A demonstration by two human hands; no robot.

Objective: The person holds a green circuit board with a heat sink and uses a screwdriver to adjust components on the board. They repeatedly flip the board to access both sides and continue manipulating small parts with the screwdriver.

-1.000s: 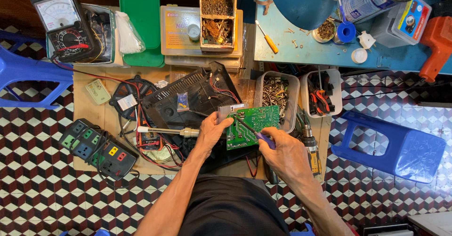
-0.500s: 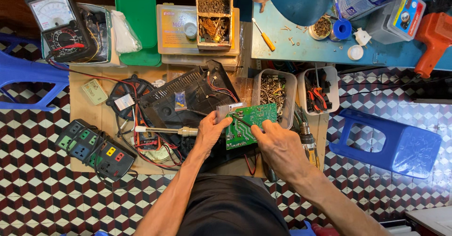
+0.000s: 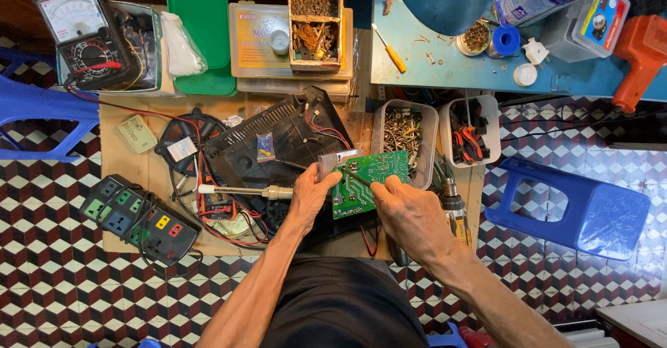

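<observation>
My left hand (image 3: 310,195) grips the left edge of a green circuit board (image 3: 368,185), by the metal heat sink (image 3: 328,163) fixed to it. My right hand (image 3: 411,217) is closed around a thin dark tool (image 3: 356,176) whose tip rests on the board's upper face. The board is tilted over a black plastic device housing (image 3: 278,143) with red and black wires. A soldering iron (image 3: 243,191) with a pale handle lies just left of my left hand.
A multi-socket power strip (image 3: 139,217) lies at the left, and an analog multimeter (image 3: 83,35) at top left. Clear tubs of screws (image 3: 404,131) and pliers (image 3: 471,131) stand right of the board. Blue plastic stools (image 3: 577,209) flank the wooden work board (image 3: 118,174).
My right hand has moved up and left onto the board, bringing the thin tool's tip onto its face. The left hand keeps its hold on the board.
</observation>
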